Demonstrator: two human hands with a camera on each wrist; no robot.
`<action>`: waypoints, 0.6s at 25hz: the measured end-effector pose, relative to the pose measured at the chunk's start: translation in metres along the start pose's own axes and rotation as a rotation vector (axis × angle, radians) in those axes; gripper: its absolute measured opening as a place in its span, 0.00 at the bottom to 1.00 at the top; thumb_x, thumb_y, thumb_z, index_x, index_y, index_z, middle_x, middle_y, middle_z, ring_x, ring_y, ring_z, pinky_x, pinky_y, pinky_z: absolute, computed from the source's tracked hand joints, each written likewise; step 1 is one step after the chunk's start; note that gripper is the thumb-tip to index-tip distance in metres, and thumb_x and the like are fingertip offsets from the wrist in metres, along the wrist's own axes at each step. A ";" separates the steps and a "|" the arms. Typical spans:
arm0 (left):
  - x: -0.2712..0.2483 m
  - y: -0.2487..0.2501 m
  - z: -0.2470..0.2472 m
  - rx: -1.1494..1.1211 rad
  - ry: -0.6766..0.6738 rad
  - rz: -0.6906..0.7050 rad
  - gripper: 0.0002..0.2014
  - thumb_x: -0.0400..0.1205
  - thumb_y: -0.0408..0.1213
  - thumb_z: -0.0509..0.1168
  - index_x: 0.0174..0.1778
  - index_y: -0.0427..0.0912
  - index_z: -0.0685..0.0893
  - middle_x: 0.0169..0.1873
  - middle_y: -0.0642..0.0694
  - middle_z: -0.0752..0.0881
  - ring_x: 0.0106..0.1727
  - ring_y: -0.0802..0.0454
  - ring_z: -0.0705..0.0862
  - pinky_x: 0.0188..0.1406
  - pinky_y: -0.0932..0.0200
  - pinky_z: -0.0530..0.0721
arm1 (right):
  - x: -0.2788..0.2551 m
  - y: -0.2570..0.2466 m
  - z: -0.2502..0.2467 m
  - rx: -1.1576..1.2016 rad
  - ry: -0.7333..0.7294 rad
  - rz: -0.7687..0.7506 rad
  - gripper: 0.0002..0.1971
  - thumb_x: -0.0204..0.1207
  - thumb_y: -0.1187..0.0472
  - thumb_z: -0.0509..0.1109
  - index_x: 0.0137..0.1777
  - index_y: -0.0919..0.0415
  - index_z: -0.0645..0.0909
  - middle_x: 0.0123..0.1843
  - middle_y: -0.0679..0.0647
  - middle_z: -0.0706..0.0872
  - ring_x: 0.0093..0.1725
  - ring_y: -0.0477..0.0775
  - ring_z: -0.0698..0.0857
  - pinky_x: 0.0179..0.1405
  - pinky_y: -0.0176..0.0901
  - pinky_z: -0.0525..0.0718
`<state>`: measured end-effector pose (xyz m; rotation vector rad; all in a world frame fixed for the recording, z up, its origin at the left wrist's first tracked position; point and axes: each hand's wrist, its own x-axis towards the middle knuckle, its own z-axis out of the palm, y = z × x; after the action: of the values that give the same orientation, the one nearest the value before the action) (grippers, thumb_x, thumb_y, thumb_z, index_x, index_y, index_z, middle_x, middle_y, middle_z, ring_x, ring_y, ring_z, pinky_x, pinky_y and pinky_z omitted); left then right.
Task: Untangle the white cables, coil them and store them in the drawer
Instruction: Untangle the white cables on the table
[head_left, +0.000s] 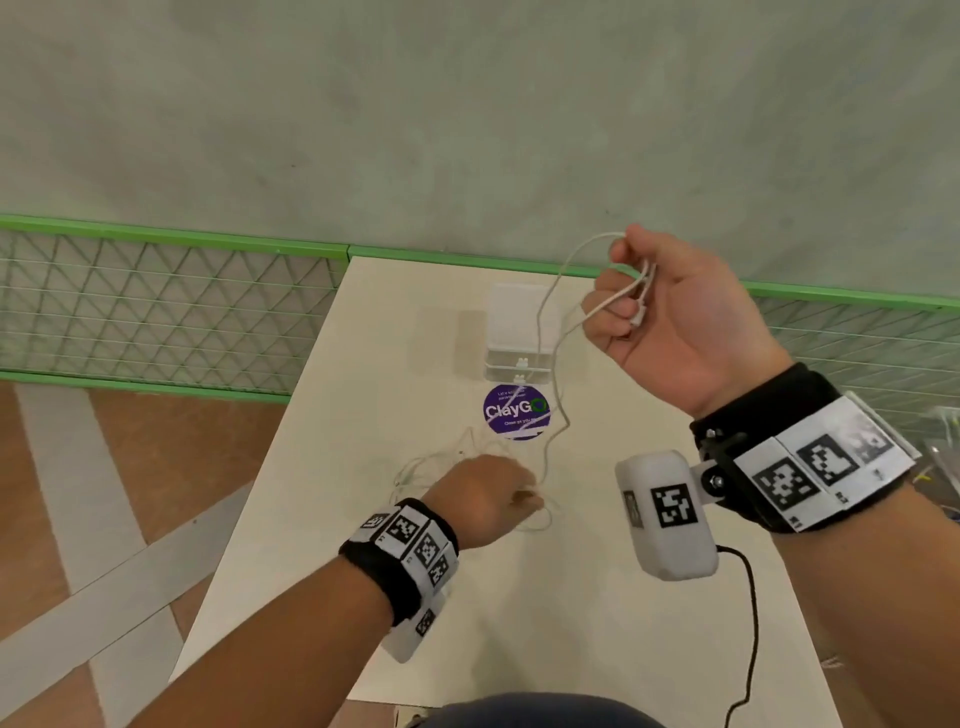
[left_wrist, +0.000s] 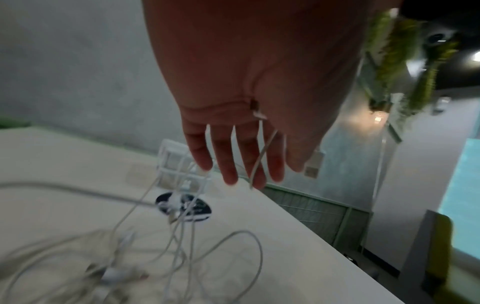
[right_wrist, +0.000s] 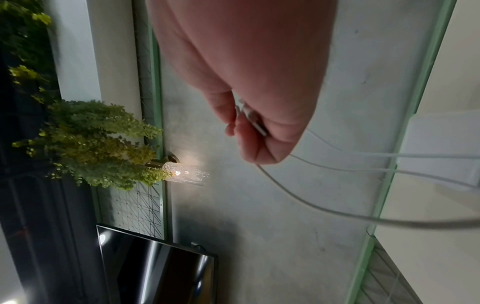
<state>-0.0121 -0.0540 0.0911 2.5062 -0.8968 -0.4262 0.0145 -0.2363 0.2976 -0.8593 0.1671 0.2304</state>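
My right hand (head_left: 618, 306) is raised above the table's far right and grips loops of a white cable (head_left: 550, 322) with a small connector (head_left: 638, 317) against the palm; in the right wrist view its curled fingers (right_wrist: 244, 131) hold the strands (right_wrist: 363, 170). That cable hangs down to a tangle of white cables (head_left: 431, 467) on the table. My left hand (head_left: 519, 499) is low over the tangle. In the left wrist view its fingers (left_wrist: 228, 164) point down nearly straight, and the thumb pinches a strand (left_wrist: 259, 160) beside a USB plug (left_wrist: 314, 164). A small white drawer unit (head_left: 519, 322) stands at the back, its drawers pushed in.
A purple round sticker (head_left: 514, 410) lies on the cream table (head_left: 519, 623) in front of the drawer unit. The table's left edge drops to a brown floor. A green-framed mesh fence (head_left: 156, 301) and a grey wall run behind. A black lead (head_left: 748, 623) trails from my right wrist camera.
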 end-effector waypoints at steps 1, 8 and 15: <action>-0.004 -0.007 0.005 -0.093 0.003 -0.061 0.20 0.84 0.56 0.60 0.36 0.43 0.78 0.39 0.41 0.88 0.44 0.40 0.86 0.47 0.43 0.84 | -0.001 -0.004 -0.002 0.006 0.027 -0.028 0.14 0.84 0.56 0.64 0.37 0.59 0.77 0.27 0.50 0.64 0.26 0.48 0.64 0.23 0.39 0.66; -0.048 -0.041 -0.021 -0.572 0.192 -0.363 0.26 0.72 0.61 0.75 0.27 0.44 0.72 0.25 0.51 0.73 0.28 0.53 0.71 0.33 0.55 0.69 | 0.009 -0.018 -0.055 0.003 0.314 -0.169 0.14 0.83 0.56 0.64 0.34 0.55 0.76 0.24 0.46 0.63 0.22 0.47 0.61 0.22 0.37 0.62; -0.091 -0.082 -0.055 -0.919 0.501 -0.456 0.05 0.78 0.28 0.63 0.39 0.40 0.73 0.35 0.47 0.80 0.46 0.53 0.86 0.60 0.30 0.87 | 0.002 -0.022 -0.092 0.068 0.398 -0.092 0.08 0.68 0.64 0.66 0.30 0.55 0.73 0.30 0.45 0.57 0.23 0.47 0.58 0.22 0.38 0.60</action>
<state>-0.0132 0.0790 0.1094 1.7758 0.0971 -0.2380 0.0178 -0.3207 0.2538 -0.8354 0.5030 -0.0353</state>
